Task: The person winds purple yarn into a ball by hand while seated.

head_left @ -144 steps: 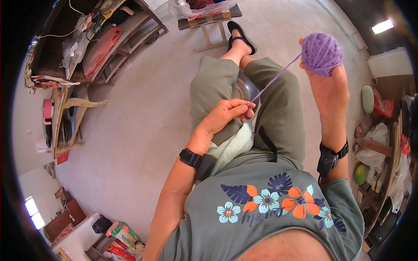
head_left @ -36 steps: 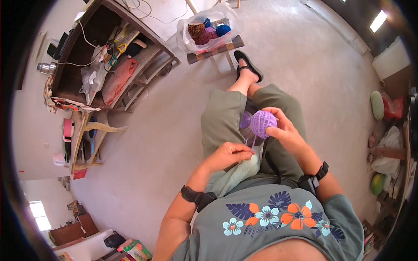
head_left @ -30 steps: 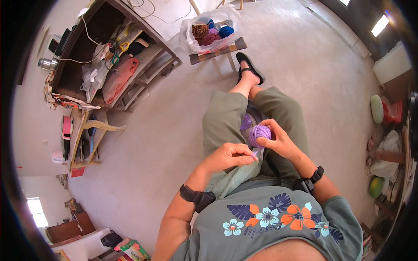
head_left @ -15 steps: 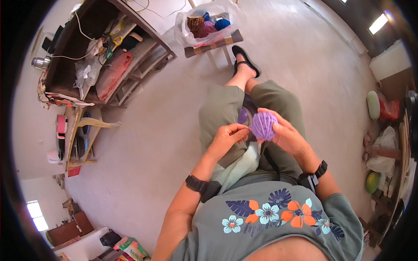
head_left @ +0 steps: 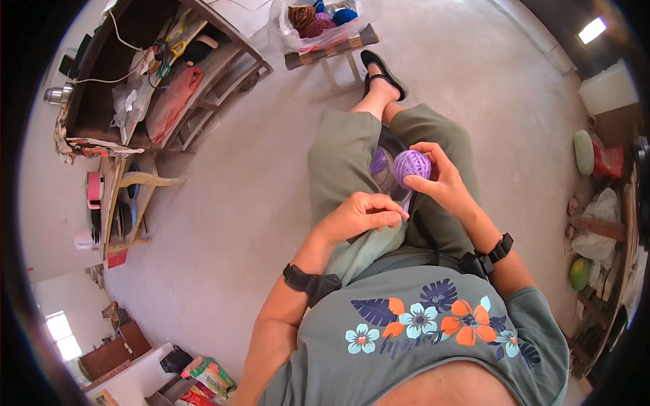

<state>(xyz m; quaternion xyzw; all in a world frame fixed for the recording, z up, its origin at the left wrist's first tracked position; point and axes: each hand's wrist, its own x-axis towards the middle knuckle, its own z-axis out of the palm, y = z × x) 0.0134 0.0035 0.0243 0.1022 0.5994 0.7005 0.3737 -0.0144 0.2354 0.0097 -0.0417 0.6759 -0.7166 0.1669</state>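
A round ball of purple yarn [head_left: 412, 166] rests in the curled fingers of my right hand [head_left: 448, 181], above my lap. Lower and to the left, my left hand [head_left: 362, 216] is closed in a pinch on the purple yarn strand, which runs up toward the ball. More purple yarn [head_left: 378, 161] shows between my knees, in a dark container that is partly hidden. A pale green cloth [head_left: 369, 254] lies across my lap under my left wrist.
Ahead, a small stool [head_left: 332, 47] bears a clear plastic bag [head_left: 284, 34] of brown, pink and blue yarn balls. A dark wooden cabinet [head_left: 237, 51] with scissors and bags stands at left. Along the right wall are a green melon [head_left: 580, 273] and a white bag [head_left: 599, 227].
My right hand has moved the yarn ball up and away from my body. The left hand has come slightly lower and to the right, so the two hands are farther apart.
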